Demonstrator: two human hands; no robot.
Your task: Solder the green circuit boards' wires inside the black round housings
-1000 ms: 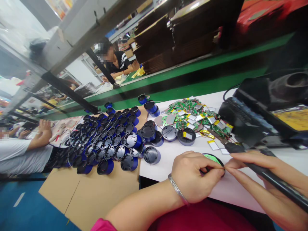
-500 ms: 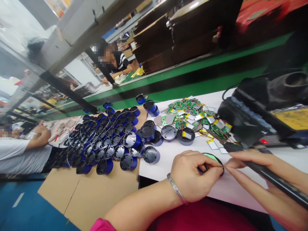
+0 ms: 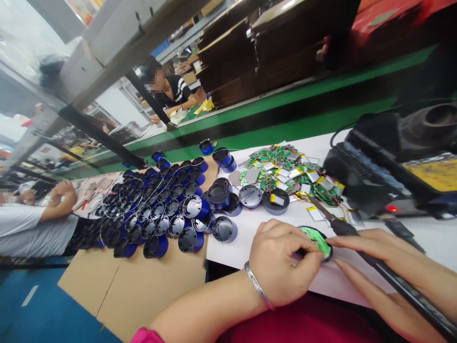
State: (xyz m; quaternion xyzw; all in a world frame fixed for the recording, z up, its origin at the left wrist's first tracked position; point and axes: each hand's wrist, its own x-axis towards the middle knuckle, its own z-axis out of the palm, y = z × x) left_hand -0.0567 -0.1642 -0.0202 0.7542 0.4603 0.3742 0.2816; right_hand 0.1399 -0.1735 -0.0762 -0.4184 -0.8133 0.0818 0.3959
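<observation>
Low in the frame, right of centre, the left hand [image 3: 280,264] curls over a round dark housing with a green circuit board [image 3: 316,240] lying in it, thumb and forefinger pinched on its near rim; the housing sits flat on the white table [image 3: 428,233], open face up. The right hand [image 3: 389,267] comes in from the lower right with its fingers closed around a soldering iron [image 3: 371,259]. The iron's long axis runs from the lower right corner up and leftward, and its metal tip points toward the upper left, ending just past the housing's far edge beside loose battery cells. Above, centre right, lies a heap of green boards with silver batteries [image 3: 285,171]. To its left a crowd of blue and black round housings [image 3: 160,205] covers a sheet of cardboard [image 3: 139,290]. A black soldering station [image 3: 371,176] stands at the right edge. At the left edge a co-worker's forearm [image 3: 57,205] rests on the bench.
</observation>
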